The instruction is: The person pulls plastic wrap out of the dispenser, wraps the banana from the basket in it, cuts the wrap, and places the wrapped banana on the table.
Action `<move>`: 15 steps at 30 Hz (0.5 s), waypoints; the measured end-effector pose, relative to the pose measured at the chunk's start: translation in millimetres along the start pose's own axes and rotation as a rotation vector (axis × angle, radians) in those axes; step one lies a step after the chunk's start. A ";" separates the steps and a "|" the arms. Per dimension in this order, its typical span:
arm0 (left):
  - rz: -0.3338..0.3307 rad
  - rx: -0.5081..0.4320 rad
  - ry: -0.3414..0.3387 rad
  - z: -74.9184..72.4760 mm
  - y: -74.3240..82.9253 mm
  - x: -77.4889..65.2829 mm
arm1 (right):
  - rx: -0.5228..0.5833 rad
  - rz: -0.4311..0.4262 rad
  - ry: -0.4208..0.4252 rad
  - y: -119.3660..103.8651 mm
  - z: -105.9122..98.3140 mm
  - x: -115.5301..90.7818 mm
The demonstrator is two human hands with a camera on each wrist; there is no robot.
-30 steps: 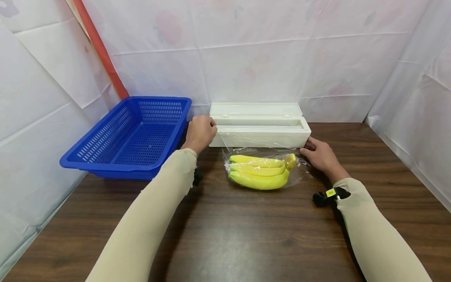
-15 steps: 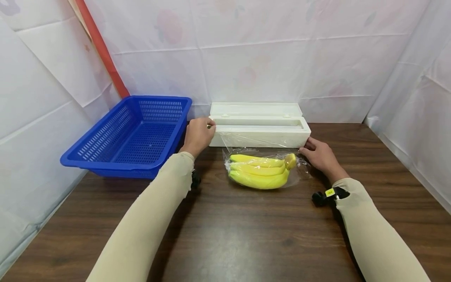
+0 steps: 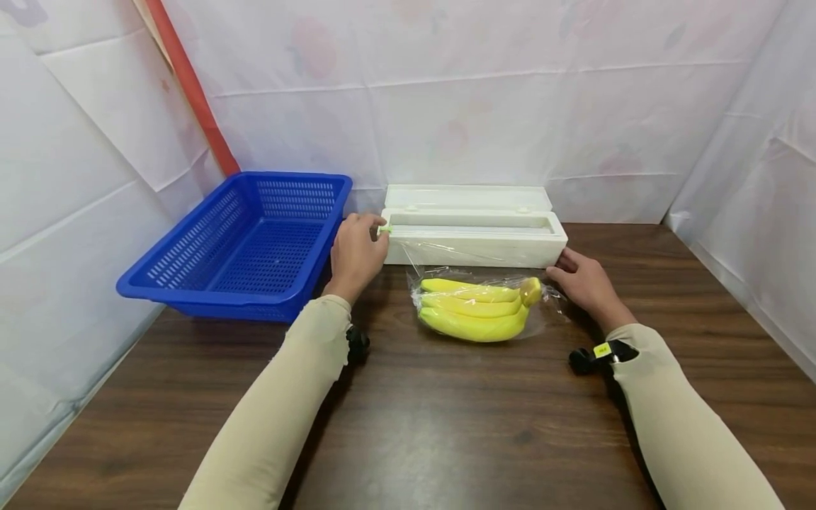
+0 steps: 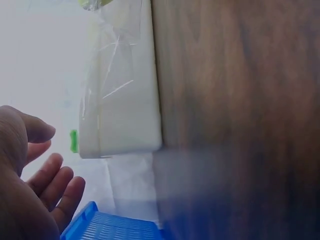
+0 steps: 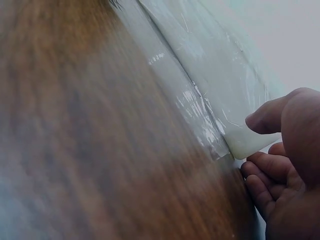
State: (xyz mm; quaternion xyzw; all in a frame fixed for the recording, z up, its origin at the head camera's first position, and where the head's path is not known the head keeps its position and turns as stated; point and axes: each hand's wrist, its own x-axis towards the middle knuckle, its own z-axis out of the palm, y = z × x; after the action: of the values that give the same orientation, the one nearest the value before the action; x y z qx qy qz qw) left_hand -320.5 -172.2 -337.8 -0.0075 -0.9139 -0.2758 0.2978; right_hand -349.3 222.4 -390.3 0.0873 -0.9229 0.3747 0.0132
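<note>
A white cling film dispenser (image 3: 478,251) stands by the back wall with its lid (image 3: 468,197) raised. My left hand (image 3: 358,251) is at its left end, thumb and fingers parted around a small green slider (image 3: 385,229). In the left wrist view a gap shows between the fingertips and the slider (image 4: 74,141). My right hand (image 3: 583,282) holds the dispenser's right front corner, with the thumb over the corner and the fingers against its end. A bunch of bananas (image 3: 474,324) lies in front under clear cling film (image 3: 551,312), which runs up over the dispenser's front.
A blue plastic basket (image 3: 204,297) stands to the left, close beside my left hand. White patterned sheets (image 3: 478,106) hang behind and at both sides of the brown wooden table (image 3: 446,425). A red strip (image 3: 194,95) rises at the back left corner.
My left thumb and fingers have spread apart from a closer pinch, and the green slider now shows between them. My right hand stays at the dispenser's corner. The head view shifts slightly.
</note>
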 end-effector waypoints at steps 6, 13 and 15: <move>-0.041 -0.031 -0.047 10.5 0.3 -5.3 | 0.045 0.032 0.020 3.7 -3.5 -3.8; -0.077 -0.096 -0.151 20.3 2.8 -7.9 | 0.084 0.032 0.077 8.6 -8.0 -8.6; -0.075 -0.109 -0.184 21.3 3.4 -8.3 | 0.098 0.038 0.095 8.4 -8.1 -10.3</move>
State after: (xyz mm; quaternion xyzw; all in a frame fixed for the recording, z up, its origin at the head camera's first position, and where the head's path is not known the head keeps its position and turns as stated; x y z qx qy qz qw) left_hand -324.6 -157.3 -354.9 -0.0147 -0.9206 -0.3342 0.2014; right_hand -340.9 235.5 -391.3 0.0522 -0.9033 0.4234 0.0454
